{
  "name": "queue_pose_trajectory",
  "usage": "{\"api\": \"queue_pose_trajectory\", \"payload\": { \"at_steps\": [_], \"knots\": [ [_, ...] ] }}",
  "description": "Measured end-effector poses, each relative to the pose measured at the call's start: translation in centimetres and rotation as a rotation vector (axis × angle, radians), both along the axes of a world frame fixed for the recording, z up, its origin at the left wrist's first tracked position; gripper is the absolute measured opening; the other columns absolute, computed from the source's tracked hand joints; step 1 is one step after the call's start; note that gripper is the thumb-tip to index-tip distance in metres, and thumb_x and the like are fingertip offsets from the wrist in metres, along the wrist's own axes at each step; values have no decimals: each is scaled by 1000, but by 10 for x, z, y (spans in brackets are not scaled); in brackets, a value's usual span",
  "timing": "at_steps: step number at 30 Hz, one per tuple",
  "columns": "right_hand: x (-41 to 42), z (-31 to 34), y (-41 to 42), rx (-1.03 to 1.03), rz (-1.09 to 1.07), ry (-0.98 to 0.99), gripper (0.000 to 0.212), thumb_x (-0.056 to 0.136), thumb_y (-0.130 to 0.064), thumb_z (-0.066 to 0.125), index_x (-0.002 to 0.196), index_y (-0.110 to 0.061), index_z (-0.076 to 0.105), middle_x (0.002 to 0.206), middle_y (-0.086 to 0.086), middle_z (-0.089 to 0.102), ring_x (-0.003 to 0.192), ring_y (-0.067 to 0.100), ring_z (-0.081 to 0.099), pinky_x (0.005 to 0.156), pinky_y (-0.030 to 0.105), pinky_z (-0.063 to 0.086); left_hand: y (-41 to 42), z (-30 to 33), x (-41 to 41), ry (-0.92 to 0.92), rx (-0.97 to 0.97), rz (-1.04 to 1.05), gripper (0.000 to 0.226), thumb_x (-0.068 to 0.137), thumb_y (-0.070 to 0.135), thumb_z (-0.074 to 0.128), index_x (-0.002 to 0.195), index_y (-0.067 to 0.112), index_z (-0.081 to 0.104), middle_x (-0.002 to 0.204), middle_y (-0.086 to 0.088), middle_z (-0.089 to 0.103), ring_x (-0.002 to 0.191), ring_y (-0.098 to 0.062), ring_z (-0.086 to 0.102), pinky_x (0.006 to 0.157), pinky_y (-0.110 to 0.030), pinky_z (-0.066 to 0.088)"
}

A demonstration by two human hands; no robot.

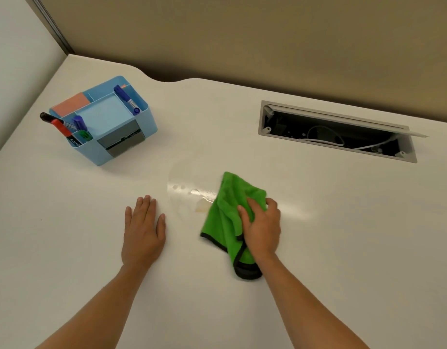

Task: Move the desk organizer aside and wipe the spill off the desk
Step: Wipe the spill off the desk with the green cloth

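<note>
A light blue desk organizer (105, 122) with markers and sticky notes stands at the back left of the white desk (318, 222). A pale wet spill (189, 190) with a yellowish patch lies in the middle of the desk. My right hand (261, 227) grips a green cloth (225, 217) with a black hem and presses it on the desk at the spill's right edge. My left hand (143, 230) lies flat on the desk, palm down, just left of the spill and holds nothing.
An open cable hatch (338, 132) with white cables inside is set into the desk at the back right. A tan partition wall (242, 34) runs along the desk's far edge, which has a curved notch near the organizer.
</note>
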State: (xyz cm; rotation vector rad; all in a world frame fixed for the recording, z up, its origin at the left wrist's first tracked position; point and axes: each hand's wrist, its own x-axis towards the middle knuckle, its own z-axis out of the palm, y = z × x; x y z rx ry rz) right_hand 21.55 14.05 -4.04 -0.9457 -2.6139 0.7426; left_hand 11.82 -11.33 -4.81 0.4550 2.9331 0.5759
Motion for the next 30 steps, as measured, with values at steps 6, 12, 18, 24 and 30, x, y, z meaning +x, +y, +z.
{"api": "queue_pose_trajectory", "payload": {
  "at_steps": [6, 12, 18, 24, 30],
  "knots": [
    [-50, -2, -51, 27, 224, 0, 34, 90, -47, 58, 113, -23, 67, 119, 13, 55, 93, 29, 54, 74, 36, 53, 0, -1, -1, 43, 25, -5, 60, 96, 35, 32, 144, 1, 39, 153, -16, 37, 146, -27, 26, 121, -45, 9],
    [-92, 3, -62, 134, 399, -28, 31, 91, -42, 58, 110, -20, 67, 113, 15, 57, 85, 31, 52, 70, 39, 49, -1, -1, 0, 42, 18, -17, 58, 97, 34, 29, 144, 1, 39, 152, -15, 38, 146, -26, 25, 121, -48, 11],
    [-133, 9, -52, 116, 436, -57, 34, 94, -43, 52, 112, -18, 66, 115, 15, 53, 93, 33, 49, 71, 42, 48, -3, 1, -1, 34, 7, -27, 60, 95, 31, 27, 147, 3, 35, 155, -13, 35, 147, -23, 21, 121, -46, 8],
    [-153, 10, 42, 111, 102, -76, 37, 93, -45, 53, 117, -19, 64, 117, 17, 50, 99, 37, 49, 78, 43, 48, -2, 2, -1, 21, 7, -9, 60, 98, 35, 26, 147, 3, 35, 156, -12, 33, 148, -20, 17, 122, -44, 8],
    [-162, 6, 96, 71, -203, -85, 39, 93, -45, 50, 118, -18, 62, 120, 17, 46, 103, 39, 48, 80, 45, 48, 0, 0, 0, 36, 12, 0, 58, 97, 32, 29, 144, 0, 38, 153, -15, 36, 147, -24, 21, 121, -45, 8]
  ]
}}
